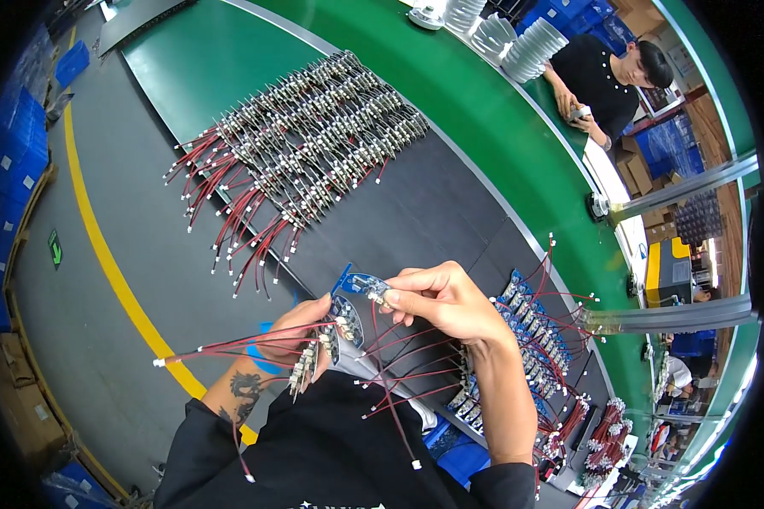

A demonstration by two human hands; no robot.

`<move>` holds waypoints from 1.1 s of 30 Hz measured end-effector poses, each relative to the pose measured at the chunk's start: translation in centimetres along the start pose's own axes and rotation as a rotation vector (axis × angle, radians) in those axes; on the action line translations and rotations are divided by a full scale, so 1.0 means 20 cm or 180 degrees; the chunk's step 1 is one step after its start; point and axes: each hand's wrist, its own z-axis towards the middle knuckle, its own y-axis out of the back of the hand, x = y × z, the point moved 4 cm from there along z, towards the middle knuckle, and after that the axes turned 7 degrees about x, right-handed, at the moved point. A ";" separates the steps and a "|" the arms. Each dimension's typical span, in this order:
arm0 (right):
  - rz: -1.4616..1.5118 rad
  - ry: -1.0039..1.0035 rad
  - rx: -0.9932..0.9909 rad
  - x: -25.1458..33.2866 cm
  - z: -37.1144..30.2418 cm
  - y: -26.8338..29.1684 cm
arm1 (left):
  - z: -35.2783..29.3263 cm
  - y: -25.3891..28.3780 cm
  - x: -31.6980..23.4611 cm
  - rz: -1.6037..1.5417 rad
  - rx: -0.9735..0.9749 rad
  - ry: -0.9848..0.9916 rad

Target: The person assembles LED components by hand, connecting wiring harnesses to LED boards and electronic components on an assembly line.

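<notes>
My left hand is closed around several small circuit boards with white connectors and red-and-black wires trailing from them. Between the thumb and fingers of my right hand is a curved blue circuit board, close above the left hand's boards. A thin blue strip stands at this board's left end; whether it is attached to it, I cannot tell. Beneath and beside my right forearm lie rows of blue circuit boards with wires. A blue band circles my left wrist.
Rows of wired boards cover the far part of the dark work surface. A green conveyor runs behind. Wire bundles lie at the near right. Across the conveyor, a person handles a small part beside stacked clear trays.
</notes>
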 end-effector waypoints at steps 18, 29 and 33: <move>-0.2881 0.0841 -0.2044 -0.07 0.09 0.24 | -0.17 0.07 -0.31 0.2442 -0.1423 -0.1221; -0.0748 0.0426 -0.0621 -0.08 0.02 0.08 | -0.02 -0.03 -0.25 0.1550 -0.0836 -0.0285; -0.2063 0.0564 -0.1937 -0.10 0.04 0.30 | -0.11 0.04 -0.35 0.1233 -0.1299 -0.1062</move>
